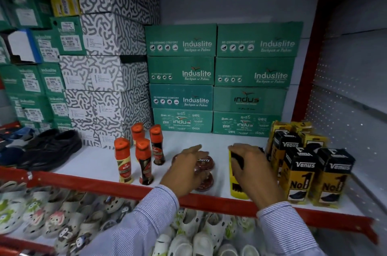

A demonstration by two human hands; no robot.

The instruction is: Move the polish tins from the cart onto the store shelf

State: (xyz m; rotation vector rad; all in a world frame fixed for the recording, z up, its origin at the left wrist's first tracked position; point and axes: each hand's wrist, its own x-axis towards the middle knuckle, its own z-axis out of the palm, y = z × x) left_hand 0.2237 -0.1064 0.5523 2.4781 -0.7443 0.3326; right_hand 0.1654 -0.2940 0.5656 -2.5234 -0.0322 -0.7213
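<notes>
Left hand [185, 169] rests over tins [204, 172] stacked on shelf [88, 161], fingers loosely spread on top tin. Right hand [250, 169] grips yellow box [235, 187] just beside Venus boxes [301, 170]. Bottles [138, 154] stand left of tins.

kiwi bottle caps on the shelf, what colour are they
Orange-red, on all four Kiwi bottles; clearest in the head view.

On the shelf [100, 163], polish tins [204, 163] sit mid-front, bottles [144, 159] to their left, cartons [301, 167] to their right (a hand over each side), stacked shoe boxes [217, 80] behind everything.
</notes>
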